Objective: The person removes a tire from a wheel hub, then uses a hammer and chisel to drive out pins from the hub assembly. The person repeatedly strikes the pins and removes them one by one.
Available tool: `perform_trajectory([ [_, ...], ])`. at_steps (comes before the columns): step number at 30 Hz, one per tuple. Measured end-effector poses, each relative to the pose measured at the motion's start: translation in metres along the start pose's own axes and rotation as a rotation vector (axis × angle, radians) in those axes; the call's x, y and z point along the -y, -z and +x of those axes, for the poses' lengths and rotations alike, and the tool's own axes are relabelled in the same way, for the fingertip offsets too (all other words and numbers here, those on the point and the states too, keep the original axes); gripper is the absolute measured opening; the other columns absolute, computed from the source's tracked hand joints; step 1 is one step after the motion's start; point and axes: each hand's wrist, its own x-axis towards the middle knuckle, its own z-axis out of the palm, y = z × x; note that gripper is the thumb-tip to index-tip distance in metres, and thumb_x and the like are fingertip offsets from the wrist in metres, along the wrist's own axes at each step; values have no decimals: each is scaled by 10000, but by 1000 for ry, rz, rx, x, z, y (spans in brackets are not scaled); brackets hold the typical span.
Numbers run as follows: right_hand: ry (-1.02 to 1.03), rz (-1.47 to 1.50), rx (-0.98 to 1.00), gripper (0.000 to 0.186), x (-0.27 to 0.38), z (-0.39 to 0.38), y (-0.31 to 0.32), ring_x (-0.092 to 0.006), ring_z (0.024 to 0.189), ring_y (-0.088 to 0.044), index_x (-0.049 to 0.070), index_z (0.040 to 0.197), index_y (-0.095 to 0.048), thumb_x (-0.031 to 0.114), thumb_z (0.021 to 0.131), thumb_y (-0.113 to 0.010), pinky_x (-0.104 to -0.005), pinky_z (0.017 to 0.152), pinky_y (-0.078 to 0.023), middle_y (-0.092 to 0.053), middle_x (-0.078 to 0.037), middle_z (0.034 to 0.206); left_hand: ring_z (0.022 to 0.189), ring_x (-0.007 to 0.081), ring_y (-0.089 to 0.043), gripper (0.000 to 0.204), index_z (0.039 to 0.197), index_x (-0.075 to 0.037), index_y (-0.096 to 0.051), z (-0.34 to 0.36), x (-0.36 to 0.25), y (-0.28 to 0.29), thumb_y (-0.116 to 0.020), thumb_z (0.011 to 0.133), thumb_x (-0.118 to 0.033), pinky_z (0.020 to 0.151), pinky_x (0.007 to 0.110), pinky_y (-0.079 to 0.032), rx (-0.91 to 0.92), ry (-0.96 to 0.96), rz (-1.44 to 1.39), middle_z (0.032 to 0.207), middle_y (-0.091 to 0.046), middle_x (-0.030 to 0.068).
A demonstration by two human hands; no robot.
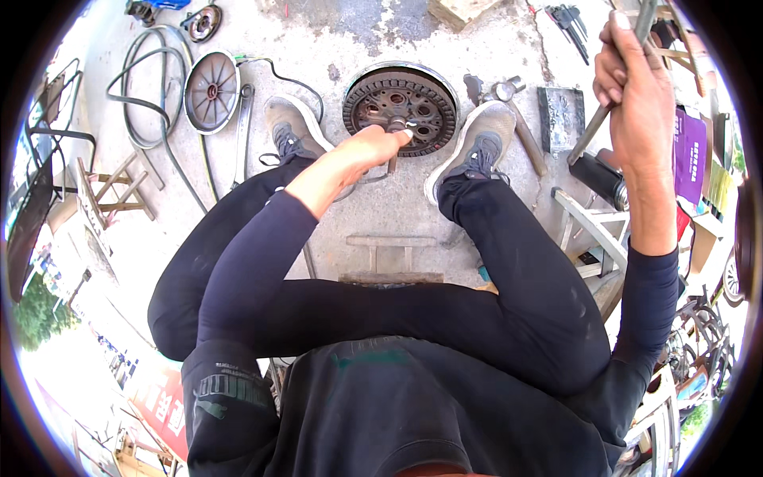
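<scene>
"Where's the slotted wheel hub (401,102)?"

"At my 12 o'clock, on the concrete floor (445,230) between my left shoe (296,127) and right shoe (477,139)."

"And your fingers?"

"My left hand (366,149) reaches its centre, curled round a short metal piece (393,164); I can't tell whether that's a loose tool or part of the hub. Up at 2 o'clock, my right hand (634,95) is clenched on a long rod (586,137)."

"How would the hub handle?"

"Heavy, I'd judge, and stiff all through. Those dark faces could be greasy, so a one-handed grip might slip."

"Where would you hold it?"

"By the outer rim (397,65), one palm at 9 o'clock and one at 3. I'd spare the toothed ring (435,127): its small edges may chip or nip skin."
</scene>
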Motion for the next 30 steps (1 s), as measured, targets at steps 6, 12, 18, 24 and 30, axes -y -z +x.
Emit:
perform_trajectory([
  [6, -43, 334, -75, 267, 82, -84, 13, -57, 486, -356, 87, 909, -559, 316, 1048, -567, -228, 444, -322, -354, 74, 611, 833, 274, -671, 298, 1022, -23, -673, 73, 25, -48, -679, 885, -287, 766, 420, -508, -86, 136, -439, 861, -678, 114],
  [12, -59, 572, -56, 235, 126, -188, 37, -61, 482, -352, 94, 909, -551, 285, 1047, -545, -238, 436, -322, -345, 74, 606, 1135, 309, -680, 507, 1147, 64, -707, 30, 54, -77, -768, 828, -325, 941, 381, -505, -479, 2, -142, 1186, -707, 241],
  [18, 141, 750, 269, 236, 103, -240, 34, -43, 496, -302, 57, 980, -550, 259, 1089, -494, -212, 450, -296, -309, 65, 623, 869, 266, -696, 442, 1004, 77, -724, -122, 70, -97, -747, 845, -334, 778, 390, -509, -587, -281, -196, 908, -734, 175],
  [24, 132, 732, 207, 246, 103, -250, 28, -32, 473, -277, 65, 984, -550, 278, 1091, -489, -207, 430, -277, -288, 72, 602, 749, 88, -543, 240, 910, 33, -695, -239, 66, -83, -736, 878, -201, 671, 295, -433, -423, -529, -380, 784, -643, 18],
  [30, 73, 399, -68, 329, 91, -239, 21, -26, 499, -296, 4, 999, -634, 321, 1051, -563, -211, 452, -237, -287, 74, 616, 842, 60, -559, 195, 1093, -16, -686, -268, 66, -61, -691, 898, -31, 731, 246, -451, -122, -649, -545, 932, -660, -24],
])
